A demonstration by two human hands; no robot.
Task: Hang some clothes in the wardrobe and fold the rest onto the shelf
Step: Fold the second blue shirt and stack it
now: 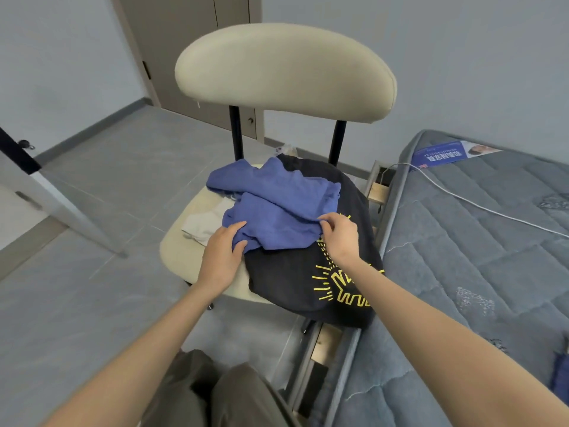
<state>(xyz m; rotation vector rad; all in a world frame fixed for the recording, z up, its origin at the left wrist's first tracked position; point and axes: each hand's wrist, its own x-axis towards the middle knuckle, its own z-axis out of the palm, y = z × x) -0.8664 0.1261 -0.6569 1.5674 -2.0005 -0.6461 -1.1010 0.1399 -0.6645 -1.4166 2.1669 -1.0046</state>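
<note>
A crumpled blue garment (277, 201) lies on top of a black garment with a yellow print (295, 282), both on the seat of a beige chair (286, 69). A white piece of clothing (203, 223) lies under them at the seat's left. My left hand (223, 255) grips the blue garment's near left edge, thumb on top and fingers tucked under the cloth. My right hand (337, 234) pinches the blue garment's near right edge between thumb and fingertips.
A bare grey quilted mattress (480, 241) on a bed frame stands close on the right, with a white cable (480, 204) and a blue leaflet (452, 152) on it. A white wardrobe door edge (55, 195) slants in at left. Grey tiled floor (117, 167) lies around, closed door behind.
</note>
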